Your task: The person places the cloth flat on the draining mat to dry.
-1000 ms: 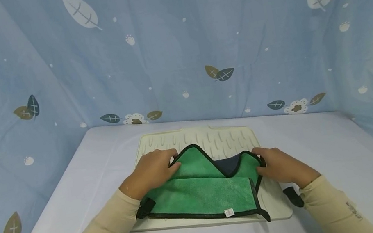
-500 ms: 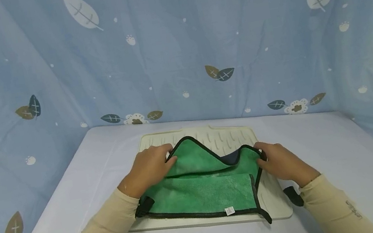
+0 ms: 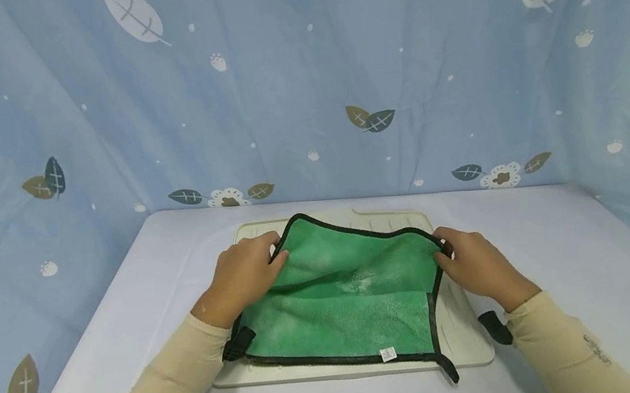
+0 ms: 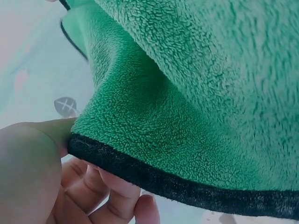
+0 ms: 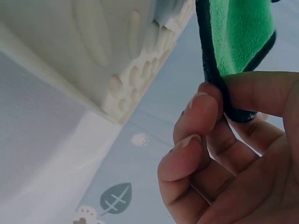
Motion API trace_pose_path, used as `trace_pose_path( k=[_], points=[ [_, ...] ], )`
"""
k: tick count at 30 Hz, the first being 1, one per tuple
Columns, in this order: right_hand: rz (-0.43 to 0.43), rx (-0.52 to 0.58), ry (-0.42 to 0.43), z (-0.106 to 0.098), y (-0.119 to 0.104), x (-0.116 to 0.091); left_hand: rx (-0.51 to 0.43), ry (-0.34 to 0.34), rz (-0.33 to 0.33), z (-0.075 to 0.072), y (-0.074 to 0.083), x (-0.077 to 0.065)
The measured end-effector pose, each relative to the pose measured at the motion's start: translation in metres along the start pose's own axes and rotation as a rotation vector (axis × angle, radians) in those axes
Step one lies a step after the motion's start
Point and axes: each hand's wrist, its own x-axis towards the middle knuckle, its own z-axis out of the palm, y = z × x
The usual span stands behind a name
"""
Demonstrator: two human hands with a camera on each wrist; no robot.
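A green plush towel point(image 3: 344, 325) with black binding and a small white tag near its front edge lies over a cream ribbed mat point(image 3: 469, 338). Its far part is lifted and sags between the two hands. At the far left, my left hand point(image 3: 246, 272) pinches the bound edge between thumb and fingers; the left wrist view shows the black binding point(image 4: 140, 170) in that pinch. My right hand point(image 3: 479, 266) pinches the far right corner, and in the right wrist view the towel corner point(image 5: 238, 42) hangs from thumb and forefinger. The mat's middle is hidden under the towel.
A white-covered table point(image 3: 565, 251) lies under the mat. Blue curtain fabric point(image 3: 283, 89) with leaf and flower prints surrounds its back and sides. A black strap loop point(image 3: 448, 368) at the towel's near right corner hangs past the mat's front edge.
Both hands have moved up and outward with the towel's far edge. The dip between them has flattened, the dark underside is now out of sight, and more green surface shows.
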Motion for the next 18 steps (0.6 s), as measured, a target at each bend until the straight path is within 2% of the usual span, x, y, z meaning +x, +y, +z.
trace_pose_path(
  k=[6, 18],
  points=[
    [0.008, -0.005, 0.029, 0.0006, 0.0002, 0.0004, 0.005, 0.025, -0.015, 0.0, -0.0018, 0.0006],
    [0.0, -0.019, 0.177, 0.0012, -0.0003, 0.004, 0.01, 0.086, -0.06, -0.0004, -0.0047, 0.0027]
  ],
)
